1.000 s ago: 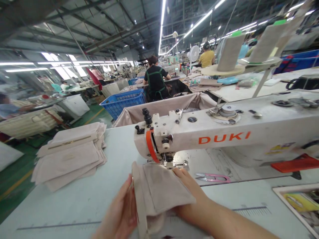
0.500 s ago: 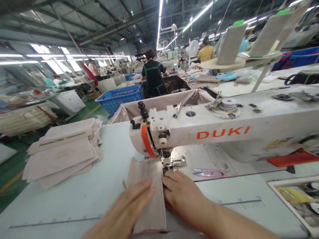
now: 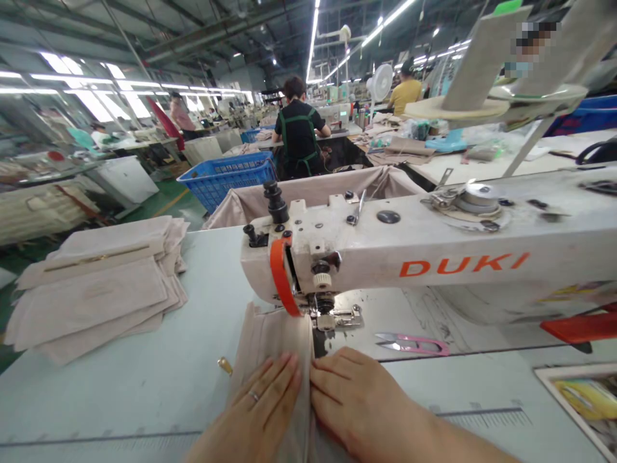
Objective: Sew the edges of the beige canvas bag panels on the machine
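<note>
Bright overhead tube lights (image 3: 315, 26) glare; wide-angle edges bend, corners blur.

Both hands, left hand (image 3: 260, 411) and right hand (image 3: 354, 402), have apparently slid back along the fabric piece (image 3: 272, 341).

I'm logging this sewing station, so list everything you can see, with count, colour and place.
fabric piece: one, beige, flat on the table under the needle head
sewing machine: one, white with orange lettering, across the table
thread snips: one, pink, on the machine bed right of the needle
fabric stack: one pile, beige, table's left end
small metal piece: one, brass-coloured, left of the fabric piece
basket: one, blue, behind the table
thread cones: two, pale, on a stand upper right
table: one, pale grey
people: several, seated at far benches
left hand: flat on the fabric piece, ring on one finger
right hand: flat beside it, at the fabric's right edge
</note>
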`<state>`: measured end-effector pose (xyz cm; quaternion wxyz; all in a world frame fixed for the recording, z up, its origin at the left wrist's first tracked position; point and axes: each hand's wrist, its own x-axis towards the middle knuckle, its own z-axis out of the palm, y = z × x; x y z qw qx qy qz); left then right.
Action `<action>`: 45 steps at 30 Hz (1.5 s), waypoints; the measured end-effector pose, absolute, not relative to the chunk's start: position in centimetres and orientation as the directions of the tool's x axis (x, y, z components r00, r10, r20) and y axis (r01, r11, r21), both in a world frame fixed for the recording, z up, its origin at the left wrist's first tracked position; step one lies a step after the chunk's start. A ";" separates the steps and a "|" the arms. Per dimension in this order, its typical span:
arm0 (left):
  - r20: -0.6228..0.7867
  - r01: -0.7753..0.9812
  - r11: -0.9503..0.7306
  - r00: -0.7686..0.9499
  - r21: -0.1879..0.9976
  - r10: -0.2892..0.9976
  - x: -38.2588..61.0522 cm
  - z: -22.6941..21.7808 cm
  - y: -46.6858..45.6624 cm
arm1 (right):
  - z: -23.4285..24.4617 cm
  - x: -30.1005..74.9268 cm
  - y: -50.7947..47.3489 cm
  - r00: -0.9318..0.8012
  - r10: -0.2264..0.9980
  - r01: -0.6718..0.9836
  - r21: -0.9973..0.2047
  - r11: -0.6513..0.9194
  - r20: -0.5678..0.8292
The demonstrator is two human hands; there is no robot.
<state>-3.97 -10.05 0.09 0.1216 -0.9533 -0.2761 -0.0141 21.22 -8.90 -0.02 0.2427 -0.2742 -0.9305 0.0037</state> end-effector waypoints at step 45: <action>0.422 0.500 -0.797 0.676 0.340 0.604 -1.3 -0.4 -13.2 | -1.0 21.6 -15.1 -0.527 0.635 0.470 -0.428 0.772 0.565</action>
